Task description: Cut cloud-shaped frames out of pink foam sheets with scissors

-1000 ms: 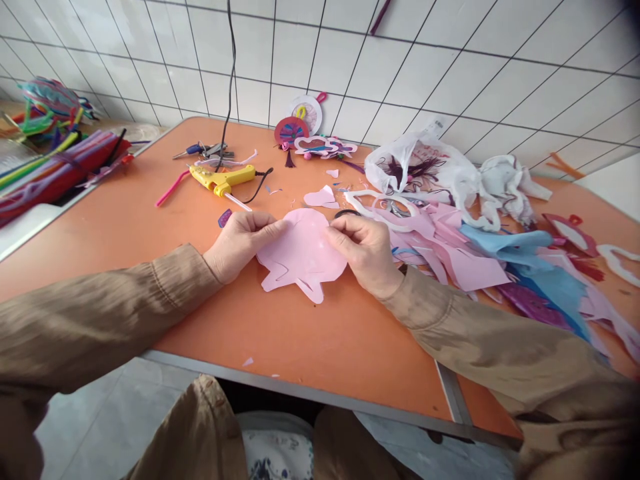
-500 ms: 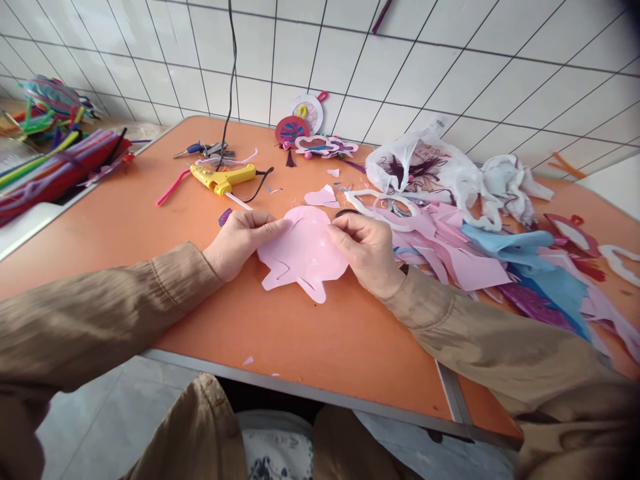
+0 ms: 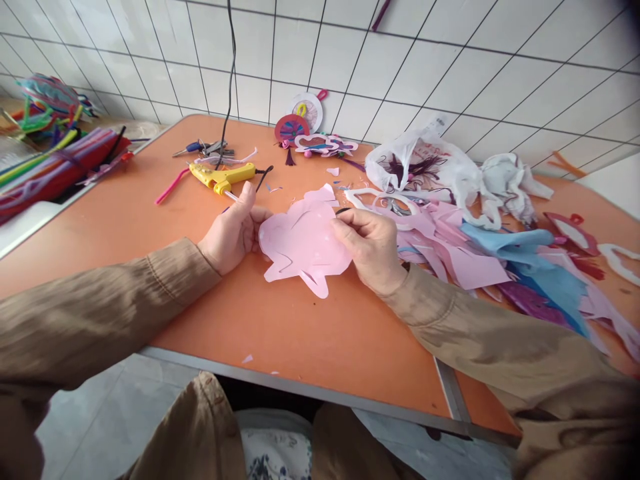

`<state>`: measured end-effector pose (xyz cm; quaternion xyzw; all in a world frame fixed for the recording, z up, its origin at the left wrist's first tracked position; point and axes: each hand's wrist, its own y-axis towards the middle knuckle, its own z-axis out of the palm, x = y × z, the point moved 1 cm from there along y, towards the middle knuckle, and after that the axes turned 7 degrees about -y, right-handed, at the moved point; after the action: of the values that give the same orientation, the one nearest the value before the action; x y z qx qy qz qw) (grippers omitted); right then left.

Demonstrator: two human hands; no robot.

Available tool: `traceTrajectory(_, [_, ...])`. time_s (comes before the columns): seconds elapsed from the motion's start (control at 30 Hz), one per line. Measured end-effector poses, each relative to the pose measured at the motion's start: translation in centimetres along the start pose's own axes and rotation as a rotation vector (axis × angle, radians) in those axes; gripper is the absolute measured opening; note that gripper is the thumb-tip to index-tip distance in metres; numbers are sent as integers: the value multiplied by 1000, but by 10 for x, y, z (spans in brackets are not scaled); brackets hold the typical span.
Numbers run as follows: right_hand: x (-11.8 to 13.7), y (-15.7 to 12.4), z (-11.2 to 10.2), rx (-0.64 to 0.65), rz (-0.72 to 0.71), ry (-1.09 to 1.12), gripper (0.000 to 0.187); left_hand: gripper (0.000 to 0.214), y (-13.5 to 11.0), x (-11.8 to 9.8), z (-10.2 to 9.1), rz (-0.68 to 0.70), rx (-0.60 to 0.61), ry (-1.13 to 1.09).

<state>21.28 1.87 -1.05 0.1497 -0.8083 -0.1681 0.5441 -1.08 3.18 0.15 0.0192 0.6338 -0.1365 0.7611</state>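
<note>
A pink paper cutout (image 3: 307,243), rounded with pointed tabs along its lower edge, is held up over the table. Thumb and fingers of my right hand (image 3: 373,250) pinch its right edge. At the left edge, my left hand (image 3: 235,230) has its thumb raised off the paper, and its fingers are loosely bent beside the rim, with their tips partly hidden. A dark curved bit (image 3: 343,211) shows by my right fingertips; what it belongs to is hidden.
Behind my left hand lies a yellow glue gun (image 3: 223,177), with keys (image 3: 207,148) beyond. Paper charms (image 3: 293,130) lean at the wall. To the right are a white plastic bag (image 3: 440,163), pink scraps (image 3: 450,247) and blue sheets (image 3: 530,260). Pipe cleaners (image 3: 65,167) lie left.
My left thumb has lifted off the paper and the hand has eased left. The cutout has shifted slightly right, still in my right hand's pinch.
</note>
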Motion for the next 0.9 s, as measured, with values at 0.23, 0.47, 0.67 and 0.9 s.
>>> traceTrajectory(0.23, [-1, 1, 0, -27, 30, 32, 18, 86, 0, -6, 0, -58, 31, -28])
traceTrajectory(0.47, [-3, 2, 1, -84, 51, 44, 17, 83, 0, -8, 2, -126, 41, -83])
traceTrajectory(0.67, [-4, 4, -1, -132, 42, 36, 17, 75, -2, -2, 2, -64, 98, 7])
traceTrajectory(0.9, [-9, 7, -2, -184, 21, 40, 17, 62, -5, 0, 2, -33, 231, 77])
